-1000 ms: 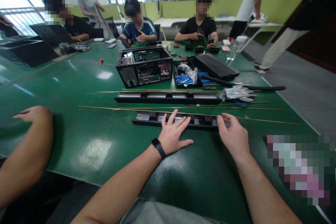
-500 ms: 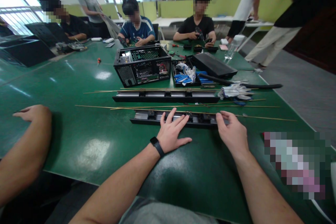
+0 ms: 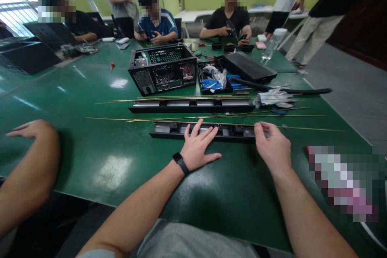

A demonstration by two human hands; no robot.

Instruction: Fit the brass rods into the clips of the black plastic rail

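My left hand lies with fingers spread over the middle of the nearer black channel rail, fingertips on its inner side. Small black blocks sit inside this rail along its grey strip. At the rail's right end, my right hand has thumb and fingers closed around a thin brass rod; the exact grip is partly hidden. That rod runs along the rail's far edge and sticks out to the right. Behind it, a second black channel rail lies parallel, with more thin brass rods along it.
An open computer case stands behind the rails. Right of it are a tray of work gloves, a black panel, another white glove and a black tube. A co-worker's arm rests at left. Several people are around the table.
The view has tilted down slightly, shifting the scene up. My hands keep nearly the same places on the rail. The co-worker's hand at left has moved a little outward.
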